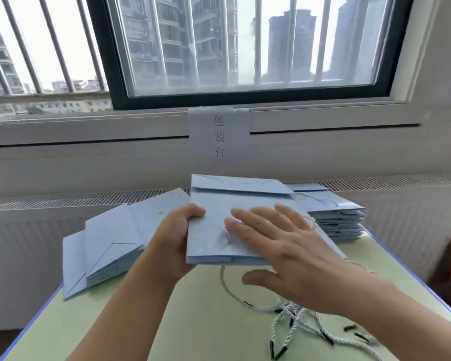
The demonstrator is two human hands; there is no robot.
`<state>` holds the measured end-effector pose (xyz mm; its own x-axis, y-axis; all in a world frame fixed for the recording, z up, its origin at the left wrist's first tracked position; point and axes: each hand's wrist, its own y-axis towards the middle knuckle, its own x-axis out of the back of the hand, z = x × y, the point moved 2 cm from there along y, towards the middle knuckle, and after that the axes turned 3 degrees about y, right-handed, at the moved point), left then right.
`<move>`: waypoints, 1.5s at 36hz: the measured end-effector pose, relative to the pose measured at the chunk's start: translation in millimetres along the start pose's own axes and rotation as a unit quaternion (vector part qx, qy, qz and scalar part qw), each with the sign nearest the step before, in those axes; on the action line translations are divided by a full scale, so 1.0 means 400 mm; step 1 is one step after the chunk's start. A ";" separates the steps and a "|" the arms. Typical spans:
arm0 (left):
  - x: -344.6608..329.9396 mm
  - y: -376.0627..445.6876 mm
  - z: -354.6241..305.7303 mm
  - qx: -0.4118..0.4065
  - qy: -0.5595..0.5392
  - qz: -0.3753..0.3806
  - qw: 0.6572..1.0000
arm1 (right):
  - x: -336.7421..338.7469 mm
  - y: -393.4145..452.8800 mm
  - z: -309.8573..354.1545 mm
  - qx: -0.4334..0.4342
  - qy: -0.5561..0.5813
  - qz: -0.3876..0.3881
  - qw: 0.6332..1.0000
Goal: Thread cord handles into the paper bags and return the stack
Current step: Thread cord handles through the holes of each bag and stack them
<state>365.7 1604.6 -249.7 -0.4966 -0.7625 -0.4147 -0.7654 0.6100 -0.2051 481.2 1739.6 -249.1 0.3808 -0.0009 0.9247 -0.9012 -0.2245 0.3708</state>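
Paper bag [214, 225], left hand [175, 241] gripping (right hand [284, 246] flat)

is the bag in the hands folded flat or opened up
Folded flat. The paper bag shows one flat face with thin layered edges at its near end; the left hand grips its side and the right hand lies flat on top.

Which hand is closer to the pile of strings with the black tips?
Right. The right hand lies flat on the held paper bag, its wrist just above the pile of strings. The left hand grips the bag's left edge, farther away.
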 end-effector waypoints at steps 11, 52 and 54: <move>-0.061 0.116 -0.025 -0.056 0.059 -0.095 0.992 | 0.043 -0.023 -0.301 -0.378 0.303 -0.126 0.866; -0.255 0.575 0.135 -0.003 0.495 -0.109 0.862 | -0.115 -0.021 -0.713 -0.528 0.162 0.042 0.832; -0.256 0.565 0.139 -0.010 0.533 -0.127 0.836 | -0.103 -0.001 -0.702 -0.511 0.044 0.062 0.856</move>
<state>266.5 1832.6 -302.8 -0.3910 -0.6321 0.6690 -0.9034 0.4028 -0.1474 407.6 2013.3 -263.1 0.2913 0.1199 0.9491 -0.6616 0.7419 0.1093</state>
